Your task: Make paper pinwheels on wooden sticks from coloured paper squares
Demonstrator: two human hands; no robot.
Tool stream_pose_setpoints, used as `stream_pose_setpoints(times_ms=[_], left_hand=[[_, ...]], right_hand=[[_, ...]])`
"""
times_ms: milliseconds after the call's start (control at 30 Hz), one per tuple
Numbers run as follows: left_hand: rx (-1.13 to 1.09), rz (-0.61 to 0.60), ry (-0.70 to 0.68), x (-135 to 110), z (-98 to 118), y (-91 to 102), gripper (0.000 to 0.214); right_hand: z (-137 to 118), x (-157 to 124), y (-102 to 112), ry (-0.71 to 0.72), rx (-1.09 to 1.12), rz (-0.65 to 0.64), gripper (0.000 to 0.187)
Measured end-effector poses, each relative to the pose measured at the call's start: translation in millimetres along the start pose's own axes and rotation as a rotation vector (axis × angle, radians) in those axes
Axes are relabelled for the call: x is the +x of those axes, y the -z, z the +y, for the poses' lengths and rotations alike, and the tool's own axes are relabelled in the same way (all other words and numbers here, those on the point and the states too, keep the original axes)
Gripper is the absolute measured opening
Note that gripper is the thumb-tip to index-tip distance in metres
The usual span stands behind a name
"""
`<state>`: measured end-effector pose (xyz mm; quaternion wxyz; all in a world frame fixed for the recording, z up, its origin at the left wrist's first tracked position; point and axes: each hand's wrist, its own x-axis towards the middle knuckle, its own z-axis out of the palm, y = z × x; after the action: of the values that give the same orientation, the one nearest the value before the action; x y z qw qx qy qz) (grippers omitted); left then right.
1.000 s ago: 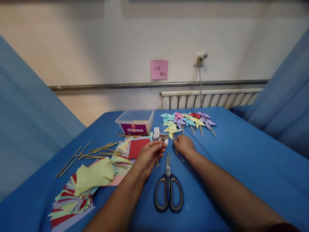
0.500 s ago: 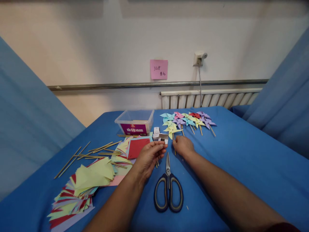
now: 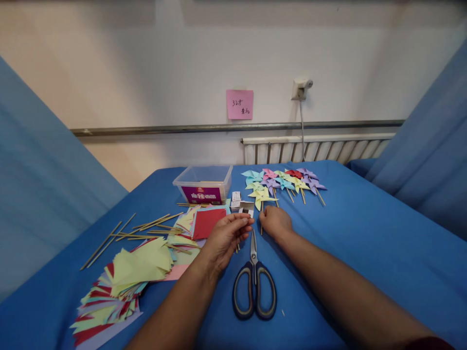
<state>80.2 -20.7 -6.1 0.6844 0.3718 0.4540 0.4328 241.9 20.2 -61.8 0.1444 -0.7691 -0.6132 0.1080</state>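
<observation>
While your right hand (image 3: pixel 276 221) is curled closed at the middle of the table (image 3: pixel 365 233), its fingers grip the stick (image 3: pixel 261 230) of the nearest yellow pinwheel (image 3: pixel 261 198). That pinwheel lies just beyond your right knuckles and a little to their left, and its stick runs toward you along the left edge of your curled fingers, the lower end showing below them.

Your left hand (image 3: pixel 229 236) is near, across a narrow gap, palm turned inward with the fingers bent. Its thumb lies close to the forefinger, but you cannot tell from this view whether the tips press together or pinch something tiny. Beneath that hand a pair of stick ends (image 3: pixel 238 248) peeks out; whether you hold them cannot be told.

Just beyond your left fingertips stands the open box (image 3: pixel 248 205), with the white box (image 3: pixel 236 200) beside it. Between your forearms lie the scissors (image 3: pixel 253 257), points away from you and nearly reaching your left fingers.

Past the yellow pinwheel, the other pinwheels (image 3: pixel 285 183) are bunched together, well away from your left hand. To the left of that hand you have the red paper (image 3: pixel 207 224), loose sticks (image 3: pixel 157 223) and a fanned paper pile (image 3: pixel 142 265), with the tub (image 3: pixel 202 194) behind them.
</observation>
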Motion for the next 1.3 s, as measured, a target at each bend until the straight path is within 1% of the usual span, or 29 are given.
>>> stream_pose_setpoints(times_ms=[267,367,433,500,567,667,733,800,900,1033,1167,1300], left_hand=[[0.007,-0.017,-0.003,-2,1,-0.4,0.015],[0.031,-0.002,-0.038,2,-3,2.2,0.017],[0.093,0.039,-0.119,9,-6,3.5,0.019],[0.205,0.125,-0.251,19,-8,2.8,0.024],[0.297,0.208,-0.354,32,-8,-0.8,0.024],[0.468,0.221,-0.419,52,-5,-10.6,0.027],[0.590,0.272,-0.476,64,-4,-17.1,0.031],[0.671,0.285,-0.481,74,-4,-21.5,0.031],[0.717,0.315,-0.489,83,-4,-23.1,0.030],[0.741,0.356,-0.510,84,0,-20.5,0.028],[0.735,0.372,-0.465,87,6,-15.7,0.026],[0.693,0.373,-0.448,93,5,-9.4,0.027]], right_hand=[[-1,0,0,-0.002,0.013,0.014,0.032],[1,-3,4,-0.010,0.026,0.038,0.033],[3,-8,8,-0.013,0.049,0.072,0.034],[4,-14,12,0.004,0.097,0.126,0.033],[6,-21,14,0.042,0.160,0.176,0.033],[5,-30,14,0.105,0.230,0.223,0.032],[4,-33,14,0.133,0.252,0.234,0.031],[3,-34,13,0.148,0.260,0.229,0.029],[2,-34,13,0.160,0.261,0.226,0.028],[2,-34,13,0.179,0.267,0.237,0.027],[1,-35,12,0.189,0.264,0.230,0.027],[1,-37,10,0.195,0.276,0.222,0.028]])
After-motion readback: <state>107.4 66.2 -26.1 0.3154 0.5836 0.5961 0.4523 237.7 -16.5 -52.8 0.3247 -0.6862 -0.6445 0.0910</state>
